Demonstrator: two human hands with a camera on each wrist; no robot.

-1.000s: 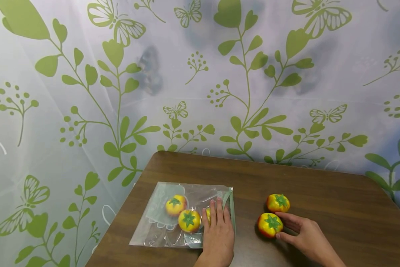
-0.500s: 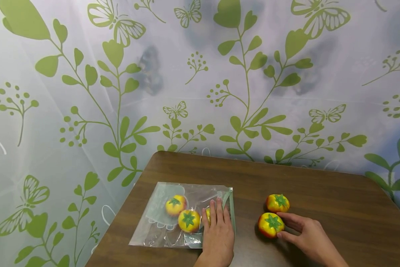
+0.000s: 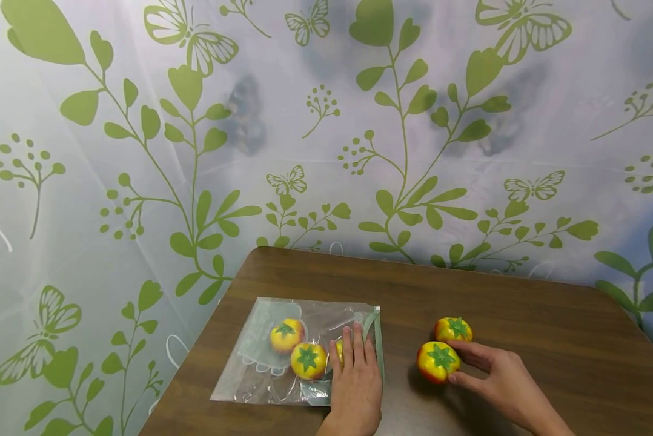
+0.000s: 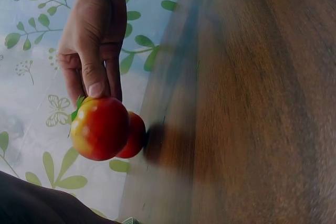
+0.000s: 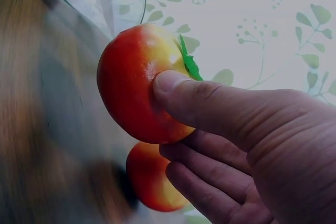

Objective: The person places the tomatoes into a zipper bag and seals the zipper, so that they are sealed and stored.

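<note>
The held fruit, yellow and red with a green star-shaped leaf on the top, is in the air above the brown desk, between the bag and the right edge. The right hand grips it from the right side, with the thumb and fingers, and the wrist views show a space between this fruit and the desk. A second fruit of same kind rests on the desk just behind it, toward the far edge.

Nearer to the left edge, a clear plastic bag lies with a green strip along its right side. In it are a left fruit, a middle fruit, and a covered fruit, mostly hidden under the left hand. This hand lies flat on the bag, fingers straight, gripping nothing.

The desk has dark wood grain, and its far corners are rounded. Beyond the far and left edges hangs a pale, creased backdrop, printed with green plants and butterflies.
</note>
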